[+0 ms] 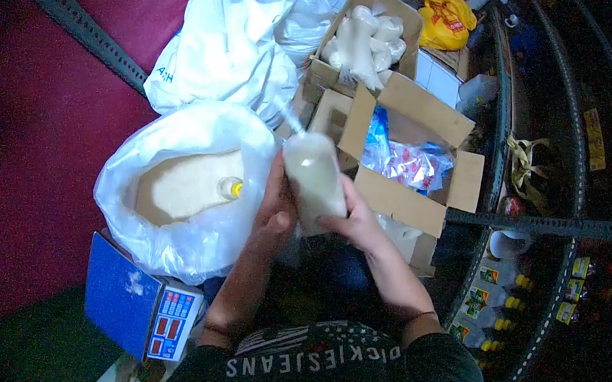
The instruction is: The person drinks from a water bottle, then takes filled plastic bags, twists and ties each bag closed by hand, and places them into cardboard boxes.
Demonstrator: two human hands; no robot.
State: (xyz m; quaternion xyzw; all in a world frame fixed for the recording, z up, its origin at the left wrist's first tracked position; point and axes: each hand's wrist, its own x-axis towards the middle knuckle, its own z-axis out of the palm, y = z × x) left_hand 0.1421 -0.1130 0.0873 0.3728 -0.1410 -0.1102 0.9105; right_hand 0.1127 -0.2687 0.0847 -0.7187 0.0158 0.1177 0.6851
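Between my two hands is a clear plastic bag (313, 180) filled with a whitish grainy substance, its thin twisted neck pointing up and to the left. My left hand (275, 199) presses along the bag's left side, fingers partly hidden. On the lower right, my right hand (352, 214) grips it with the thumb across the front. Just left of my hands stands a large open sack (125, 205) lined with white plastic. Pale grainy material (191, 186) fills part of it, and a clear plastic container with a yellow cap (232, 188) rests on top.
A blue digital scale (120, 294) sits below the sack. Beyond are white sacks (232, 41), a carton (409, 49) of filled bags, an open carton (357, 125) with plastic packaging, and a yellow bag (447, 23). Metal shelving (534, 224) with bottles borders the right.
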